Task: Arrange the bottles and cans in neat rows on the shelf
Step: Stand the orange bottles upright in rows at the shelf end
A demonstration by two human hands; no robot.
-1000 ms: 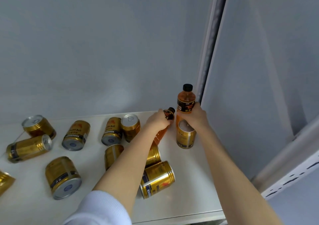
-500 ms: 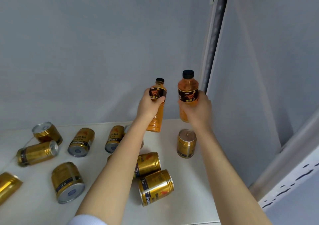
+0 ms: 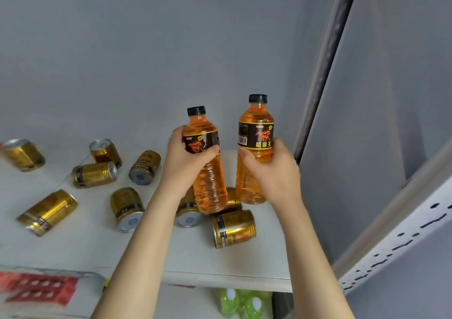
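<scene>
Cans (image 3: 233, 229) scattered on white shelf (image 3: 73, 250), grey wall (image 3: 122, 49) behind

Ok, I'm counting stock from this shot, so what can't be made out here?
Head view, the only one:
1. Cans behind the left bottle and left arm: partly covered, count unsure.
2. Can at the left edge: blurred, label unreadable.
3. Red packs below the shelf: blurred.
4. Green bottles: cut off by the bottom edge.

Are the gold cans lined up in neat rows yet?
No, the gold cans lie scattered across the shelf, most tipped on their sides.
</scene>
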